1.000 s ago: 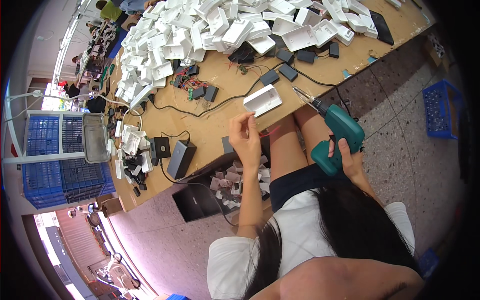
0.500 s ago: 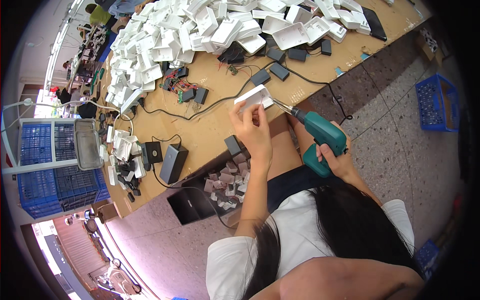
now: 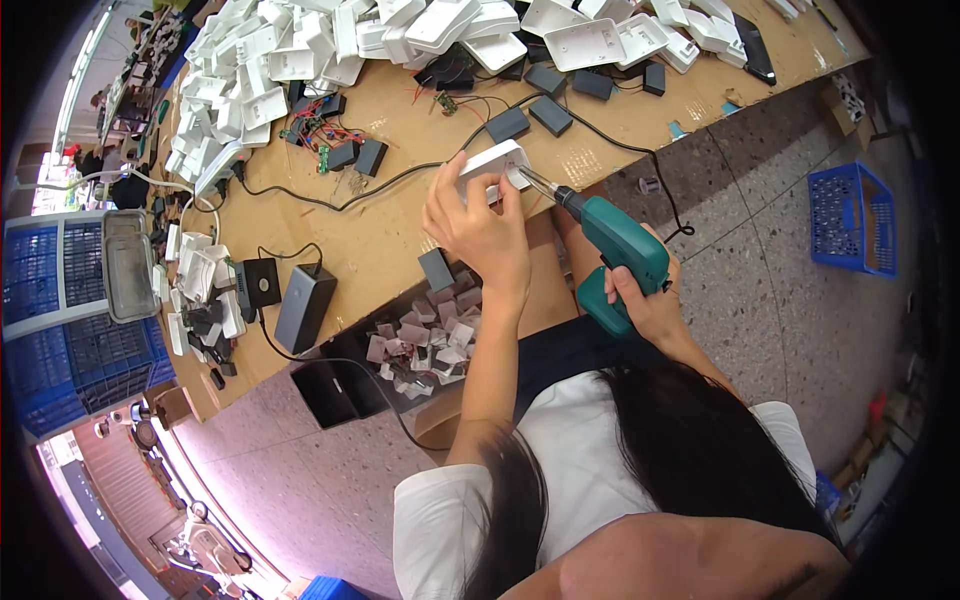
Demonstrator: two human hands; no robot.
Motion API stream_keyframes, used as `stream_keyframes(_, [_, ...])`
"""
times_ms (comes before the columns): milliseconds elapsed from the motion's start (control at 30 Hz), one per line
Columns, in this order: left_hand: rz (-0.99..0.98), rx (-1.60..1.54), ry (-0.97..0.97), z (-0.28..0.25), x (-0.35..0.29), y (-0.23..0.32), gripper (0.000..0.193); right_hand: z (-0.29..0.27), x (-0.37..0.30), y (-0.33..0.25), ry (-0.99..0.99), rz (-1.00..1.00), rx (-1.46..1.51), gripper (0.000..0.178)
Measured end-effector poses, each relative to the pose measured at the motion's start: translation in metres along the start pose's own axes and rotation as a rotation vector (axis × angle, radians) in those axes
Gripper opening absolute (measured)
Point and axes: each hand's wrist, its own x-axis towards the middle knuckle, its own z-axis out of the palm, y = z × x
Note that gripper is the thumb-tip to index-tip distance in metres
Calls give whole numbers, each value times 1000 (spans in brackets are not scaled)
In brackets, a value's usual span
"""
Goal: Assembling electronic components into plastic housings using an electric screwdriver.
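A white plastic case [image 3: 487,160] is held up at the table's edge, with my left hand [image 3: 478,222] closed round it, thumb and fingers at its side and rim. My right hand [image 3: 645,298] grips the handle of a green cordless screwdriver [image 3: 622,243]. The tool points up and left, its long silver bit [image 3: 538,180] reaching into the case near its right end. Whether the tip sits on a screw is too small to tell. Just beyond the case, dark rectangular blocks [image 3: 508,125] lie on the cardboard-topped table [image 3: 400,235].
A large heap of white cases [image 3: 265,75] covers the far side of the table. Black cables [image 3: 335,207] cross the top beside a black power adapter [image 3: 306,308]. A box of small white and pinkish parts [image 3: 430,340] stands below the edge. A blue basket [image 3: 852,220] rests on the floor at right.
The bit has come closer to the case and now reaches inside its right end. My left fingers have shifted on the case. The whole view has moved slightly.
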Motion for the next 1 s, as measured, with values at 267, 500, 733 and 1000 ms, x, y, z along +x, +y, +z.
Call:
stream_keyframes(267, [19,31,-27,2,10,-22,12,27,17,14,-3,28,36,21])
stream_keyframes(500, [9,29,-35,-1,15,-33,11,40,19,18,8,46,35,22])
stream_keyframes(733, [12,15,-39,-3,15,-37,11,43,20,14,-21,31,14,24])
stream_keyframes(1000, [11,4,-40,-4,15,-38,11,47,20,10,-23,22,-27,15])
